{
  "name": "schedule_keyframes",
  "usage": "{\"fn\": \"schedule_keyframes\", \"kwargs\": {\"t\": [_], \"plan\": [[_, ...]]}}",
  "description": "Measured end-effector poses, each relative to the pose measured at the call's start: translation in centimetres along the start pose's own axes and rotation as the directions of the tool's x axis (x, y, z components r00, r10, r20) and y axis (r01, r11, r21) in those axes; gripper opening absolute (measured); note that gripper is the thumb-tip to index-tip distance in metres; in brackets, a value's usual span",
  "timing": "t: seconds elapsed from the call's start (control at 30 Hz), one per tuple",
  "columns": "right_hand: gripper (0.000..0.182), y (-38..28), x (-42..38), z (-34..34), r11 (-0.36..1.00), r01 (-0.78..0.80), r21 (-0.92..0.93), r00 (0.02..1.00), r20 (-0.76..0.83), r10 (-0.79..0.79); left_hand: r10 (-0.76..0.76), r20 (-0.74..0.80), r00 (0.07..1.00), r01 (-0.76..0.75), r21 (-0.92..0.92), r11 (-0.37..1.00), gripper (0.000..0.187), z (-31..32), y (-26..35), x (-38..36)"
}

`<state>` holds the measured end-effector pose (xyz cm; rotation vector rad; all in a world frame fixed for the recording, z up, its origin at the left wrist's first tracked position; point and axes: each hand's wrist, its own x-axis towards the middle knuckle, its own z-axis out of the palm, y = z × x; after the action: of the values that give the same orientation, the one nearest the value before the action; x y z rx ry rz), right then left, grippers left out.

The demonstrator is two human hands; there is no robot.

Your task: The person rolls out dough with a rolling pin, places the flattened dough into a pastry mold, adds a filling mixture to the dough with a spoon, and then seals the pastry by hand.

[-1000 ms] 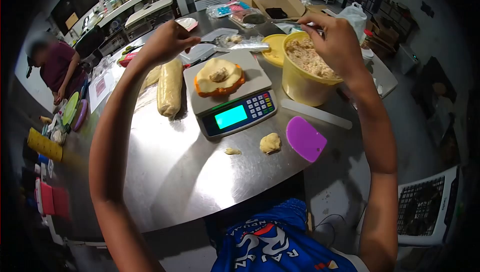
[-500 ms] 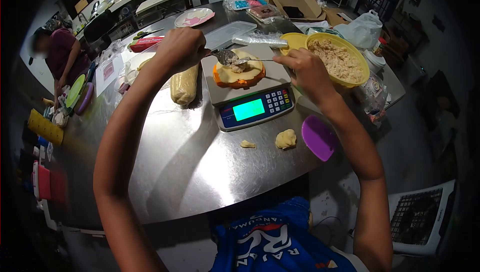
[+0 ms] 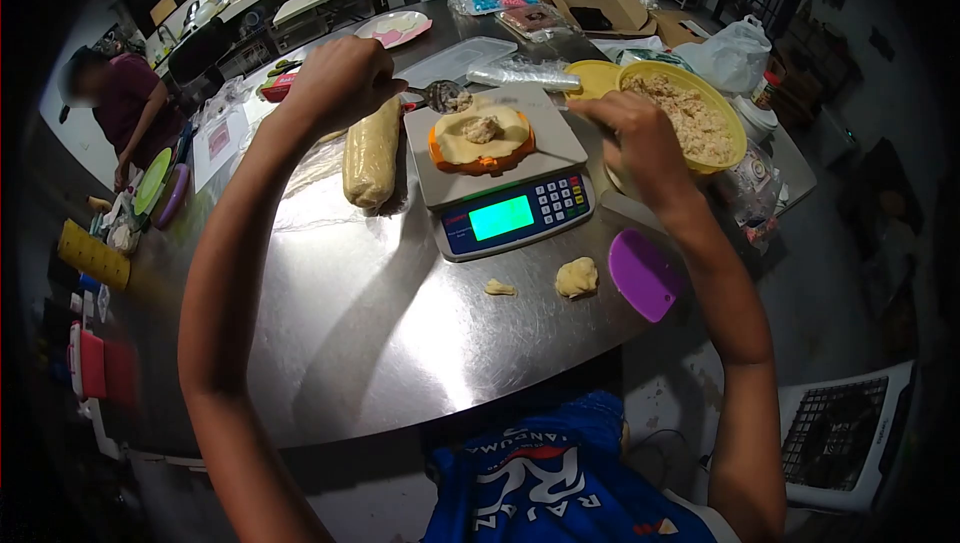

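My left hand (image 3: 345, 83) is closed round the handle of a metal spoon (image 3: 437, 96) with some pale filling on it, held over the far left of the scale. My right hand (image 3: 635, 133) is closed in a pinch at the right of the scale. Its slim metal utensil (image 3: 508, 101) is smeared by motion above the plate. Below them, an orange mould (image 3: 482, 164) lined with a dough sheet (image 3: 455, 150) sits on the digital scale (image 3: 500, 218), with a lump of filling (image 3: 482, 129) at the dough's centre.
A yellow bowl of filling (image 3: 735, 133) stands right of the scale, a wrapped dough log (image 3: 370, 158) left of it. In front lie two dough scraps (image 3: 577, 278) and a purple scraper (image 3: 643, 276). Another person (image 3: 125, 103) works at the far left.
My hands have drawn apart, the left slightly up and left, the right to the right. The spoons have left the filling, which now rests on the dough as a bigger visible lump.
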<state>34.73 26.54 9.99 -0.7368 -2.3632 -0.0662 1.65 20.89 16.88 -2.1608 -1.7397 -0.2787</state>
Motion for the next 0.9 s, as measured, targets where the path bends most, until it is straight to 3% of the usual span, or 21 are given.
{"fn": "schedule_keyframes", "kwargs": {"t": [0.07, 0.9], "plan": [[0.033, -0.2, 0.3, -0.7, 1.0, 0.001, 0.009, 0.994, -0.114, 0.0, 0.01, 0.004, 1.0, -0.01, -0.002, 1.0, 0.023, -0.1, 0.2, -0.2], [0.031, -0.3, 0.7, 1.5, 0.996, 0.061, -0.063, 0.992, -0.106, -0.068, 0.105, 0.022, 0.994, -0.106, 0.052, 0.993, 0.02, -0.1, 1.9, 0.2]]}}
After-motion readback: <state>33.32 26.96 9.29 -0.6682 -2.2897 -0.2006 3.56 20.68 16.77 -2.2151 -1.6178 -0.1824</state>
